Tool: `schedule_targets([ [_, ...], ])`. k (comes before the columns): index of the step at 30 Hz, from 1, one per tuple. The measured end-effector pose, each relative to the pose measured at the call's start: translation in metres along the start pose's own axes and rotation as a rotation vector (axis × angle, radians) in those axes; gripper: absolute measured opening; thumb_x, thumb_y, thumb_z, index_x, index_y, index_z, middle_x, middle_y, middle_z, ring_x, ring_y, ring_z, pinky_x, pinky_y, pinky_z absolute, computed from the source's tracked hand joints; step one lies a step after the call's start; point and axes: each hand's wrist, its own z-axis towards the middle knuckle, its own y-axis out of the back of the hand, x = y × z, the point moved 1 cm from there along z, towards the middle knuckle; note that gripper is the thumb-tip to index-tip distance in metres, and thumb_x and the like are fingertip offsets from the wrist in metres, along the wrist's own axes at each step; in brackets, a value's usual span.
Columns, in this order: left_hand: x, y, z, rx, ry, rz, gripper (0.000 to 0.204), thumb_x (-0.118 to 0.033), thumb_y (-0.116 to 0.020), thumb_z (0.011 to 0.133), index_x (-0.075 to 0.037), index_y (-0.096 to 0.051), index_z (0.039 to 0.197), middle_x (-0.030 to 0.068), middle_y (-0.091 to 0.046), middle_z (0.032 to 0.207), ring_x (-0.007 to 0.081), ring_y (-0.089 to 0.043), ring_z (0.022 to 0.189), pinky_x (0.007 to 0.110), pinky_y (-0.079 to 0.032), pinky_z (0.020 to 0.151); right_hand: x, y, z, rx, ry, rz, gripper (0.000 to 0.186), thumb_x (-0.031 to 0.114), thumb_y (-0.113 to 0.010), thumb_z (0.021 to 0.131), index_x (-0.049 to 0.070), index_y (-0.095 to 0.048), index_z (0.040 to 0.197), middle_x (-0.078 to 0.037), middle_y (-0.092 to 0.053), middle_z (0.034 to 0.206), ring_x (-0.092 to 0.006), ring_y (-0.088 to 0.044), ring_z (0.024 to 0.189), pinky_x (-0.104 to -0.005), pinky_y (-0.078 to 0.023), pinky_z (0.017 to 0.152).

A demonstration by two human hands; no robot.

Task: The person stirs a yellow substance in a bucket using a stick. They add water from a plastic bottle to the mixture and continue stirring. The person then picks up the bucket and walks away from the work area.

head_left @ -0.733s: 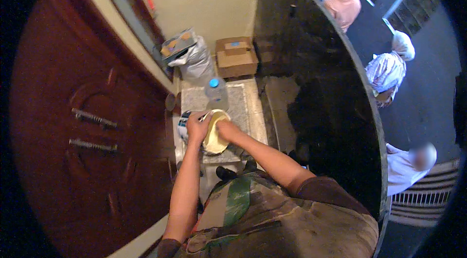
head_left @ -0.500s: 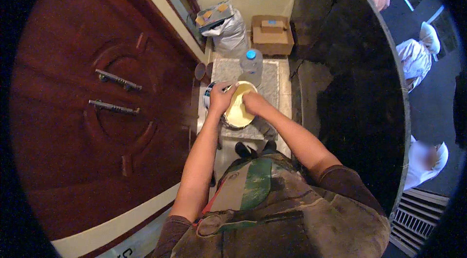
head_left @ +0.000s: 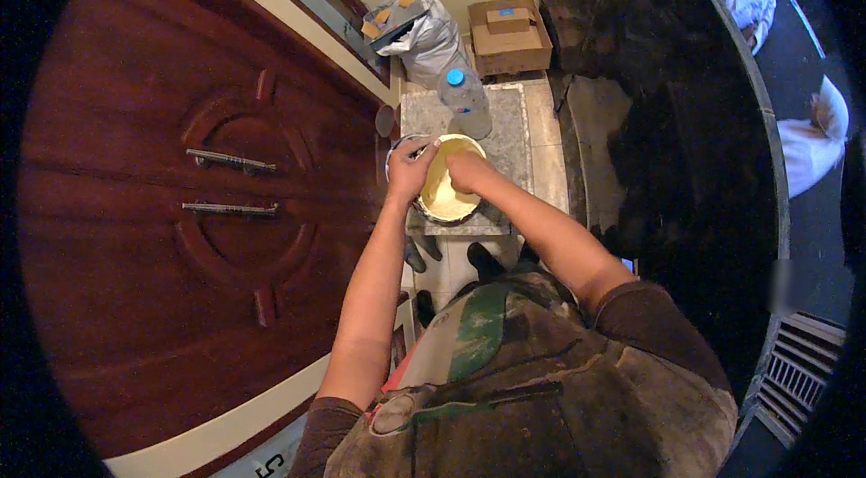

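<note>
Yellow-lined round bowl (head_left: 448,182) sits just above frame centre, lower in the picture than before, clear bottle (head_left: 465,102) just beyond; left hand (head_left: 410,175) curls fingers on its rim, right hand (head_left: 469,173) presses closed fingers inside

A round metal bowl (head_left: 448,189) of pale yellow dough sits on the stone slab (head_left: 523,140).

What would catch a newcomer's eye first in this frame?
Dead centre, the left hand grips the rim of a round bowl of pale yellow stuff while the right hand presses into it. A clear plastic bottle with a blue cap stands just behind on the stone slab. A big red-brown panelled door fills the left.
</note>
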Motion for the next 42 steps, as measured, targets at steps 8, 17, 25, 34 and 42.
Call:
schedule_targets([
  [8,0.004,-0.002,0.004,0.025,-0.046,0.018,0.027,-0.024,-0.074,0.086,-0.002,-0.075,0.102,0.0166,-0.071,0.101,0.0267,-0.067,0.095,0.033,-0.049,0.086,-0.009,-0.031,0.003,-0.354,-0.261,0.253,0.023,0.007,-0.063,0.077,-0.002,-0.071,0.097,-0.023,-0.07,0.099,-0.0381,-0.069,0.09,-0.0459,-0.056,0.079],
  [17,0.015,-0.007,0.006,0.036,-0.005,-0.011,0.029,-0.026,-0.074,0.086,-0.003,-0.076,0.103,0.0168,-0.071,0.104,0.027,-0.067,0.099,0.034,-0.049,0.09,-0.018,-0.034,0.011,-0.34,-0.27,0.153,0.025,0.007,-0.067,0.071,-0.003,-0.07,0.094,-0.024,-0.07,0.099,-0.0378,-0.069,0.091,-0.0464,-0.056,0.079],
  [25,0.02,0.0,-0.001,0.042,0.021,0.025,0.031,-0.029,-0.073,0.087,-0.004,-0.075,0.105,0.0173,-0.07,0.107,0.0271,-0.067,0.1,0.033,-0.049,0.09,-0.004,-0.039,-0.004,-0.156,-0.237,0.106,0.022,0.01,-0.066,0.077,-0.001,-0.07,0.095,-0.023,-0.071,0.098,-0.0371,-0.07,0.092,-0.0481,-0.056,0.079],
  [34,0.011,0.0,0.006,0.04,0.022,0.045,0.031,-0.029,-0.072,0.087,-0.004,-0.074,0.106,0.0164,-0.071,0.107,0.0253,-0.068,0.098,0.033,-0.05,0.087,-0.006,-0.037,0.01,-0.026,-0.076,0.027,0.02,0.009,-0.057,0.082,0.0,-0.073,0.092,-0.021,-0.072,0.094,-0.0367,-0.071,0.088,-0.0469,-0.056,0.078],
  [42,0.011,-0.003,0.01,0.031,0.074,0.038,0.03,-0.028,-0.073,0.087,-0.004,-0.075,0.104,0.0158,-0.072,0.103,0.0245,-0.069,0.093,0.033,-0.051,0.085,-0.011,-0.042,0.012,0.146,0.093,-0.13,0.025,0.011,-0.053,0.086,0.0,-0.072,0.097,-0.021,-0.071,0.088,-0.0369,-0.071,0.083,-0.047,-0.056,0.071],
])
